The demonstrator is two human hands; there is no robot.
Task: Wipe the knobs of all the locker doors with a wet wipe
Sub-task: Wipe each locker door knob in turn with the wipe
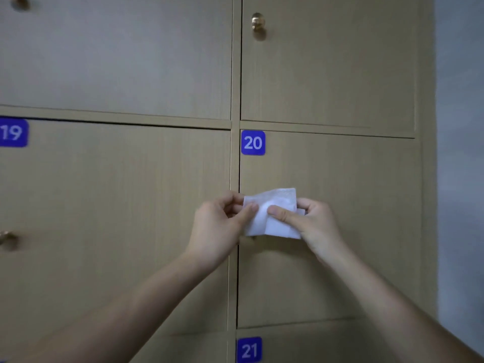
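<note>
Two hands met at the centre of the frame, in front of the locker door numbered 20 [340, 218]. Left hand [220, 226] pinched the left edge of the wet wipe [272, 218] between thumb and forefinger; right hand [314, 218] pinched the right side, thumb laid across the front. Held stretched flat between both grips, probably to refold or spread it so a fresh face could meet the next knob. Wipe raised off the door, or so judged; contact with the wood could not be told. No knob seen on door 20: likely hidden behind the wipe and hands, since the shadow just under the wipe's lower left corner hinted at one. Brass knob [258, 22] visible at upper centre on the door above, another knob [6, 238] at the far left edge on door 19 [117, 192], a third [18, 1] cut off at upper left. Label 21 [249, 350] at bottom centre.
</note>
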